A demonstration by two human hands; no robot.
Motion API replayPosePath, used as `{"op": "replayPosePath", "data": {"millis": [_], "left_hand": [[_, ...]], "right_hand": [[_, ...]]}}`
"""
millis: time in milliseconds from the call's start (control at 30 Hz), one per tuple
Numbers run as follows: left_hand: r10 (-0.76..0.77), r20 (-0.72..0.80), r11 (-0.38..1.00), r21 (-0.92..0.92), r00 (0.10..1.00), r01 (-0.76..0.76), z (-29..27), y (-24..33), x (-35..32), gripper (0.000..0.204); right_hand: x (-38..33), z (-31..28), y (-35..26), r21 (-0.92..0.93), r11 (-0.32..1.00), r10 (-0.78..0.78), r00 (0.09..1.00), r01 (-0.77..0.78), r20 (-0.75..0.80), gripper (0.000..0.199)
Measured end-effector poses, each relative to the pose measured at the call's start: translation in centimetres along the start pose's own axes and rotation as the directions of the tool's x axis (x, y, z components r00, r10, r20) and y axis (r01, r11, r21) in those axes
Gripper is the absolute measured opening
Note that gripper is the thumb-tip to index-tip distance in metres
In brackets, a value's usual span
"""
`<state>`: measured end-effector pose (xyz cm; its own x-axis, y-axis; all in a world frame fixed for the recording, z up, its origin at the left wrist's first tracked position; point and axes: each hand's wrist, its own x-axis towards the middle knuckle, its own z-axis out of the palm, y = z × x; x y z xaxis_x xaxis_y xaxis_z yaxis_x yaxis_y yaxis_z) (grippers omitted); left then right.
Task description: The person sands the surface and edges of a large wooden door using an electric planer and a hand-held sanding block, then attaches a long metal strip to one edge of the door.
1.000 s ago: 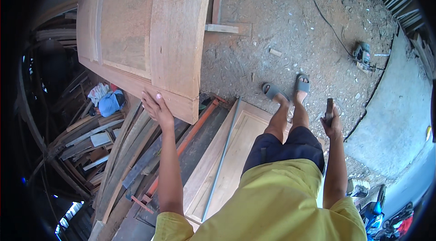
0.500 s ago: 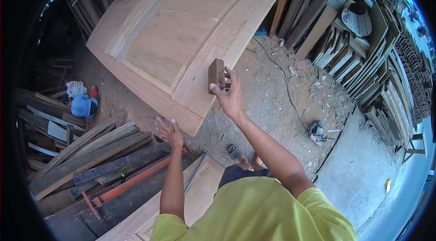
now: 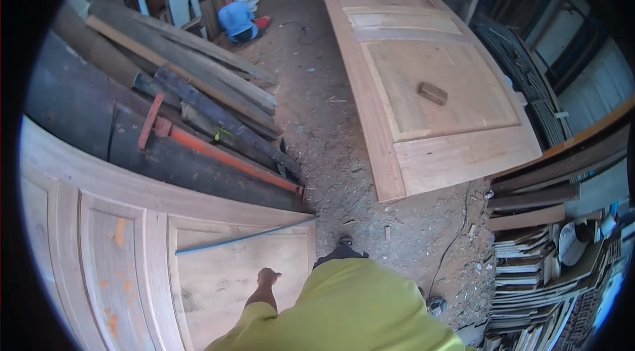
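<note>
My left hand is low in the view, over the panelled wooden door at my left. It holds nothing that I can see; one digit sticks out to the right and the other fingers are partly hidden. My right hand is out of view, behind my yellow shirt or beyond the rim. A brown wooden block lies on the big panel of a second wooden door, out of reach of the visible hand. A thin blue-grey bar rests across the near door.
An orange bar clamp and stacked timber lie at the left. Farther back, a person in a blue shirt crouches on the floor. A dark cable runs to a power tool. Thin boards are piled at right.
The wooden block has left my right hand and now lies on the far door. My view has turned left, bringing the near door into sight. My right hand has gone out of view.
</note>
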<state>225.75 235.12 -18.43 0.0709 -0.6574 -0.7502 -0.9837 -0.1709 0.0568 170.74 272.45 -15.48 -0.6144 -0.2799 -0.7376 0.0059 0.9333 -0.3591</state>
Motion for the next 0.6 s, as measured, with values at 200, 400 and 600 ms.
{"op": "replayPosePath", "data": {"millis": [200, 400, 600], "left_hand": [[-0.404, -0.410, 0.842, -0.516, 0.818, 0.158, -2.6, 0.7, -3.0, 0.042], [-0.655, -0.557, 0.473, -0.829, 0.511, -0.297, -9.2, 3.3, -3.2, 0.042], [-0.766, -0.402, 0.427, -0.902, 0.502, -0.070, -14.8, 6.1, -1.4, 0.063]], "right_hand": [[-1.0, -1.8, 4.2, 0.024, 0.969, 0.238, 0.952, -0.247, 0.191, 0.049], [6.8, -6.5, -2.2, 0.197, 0.980, -0.009, 0.989, -0.020, 0.146, 0.049], [8.9, -11.8, -20.7, 0.295, 0.833, -0.444, 0.884, 0.468, -0.150, 0.049]]}}
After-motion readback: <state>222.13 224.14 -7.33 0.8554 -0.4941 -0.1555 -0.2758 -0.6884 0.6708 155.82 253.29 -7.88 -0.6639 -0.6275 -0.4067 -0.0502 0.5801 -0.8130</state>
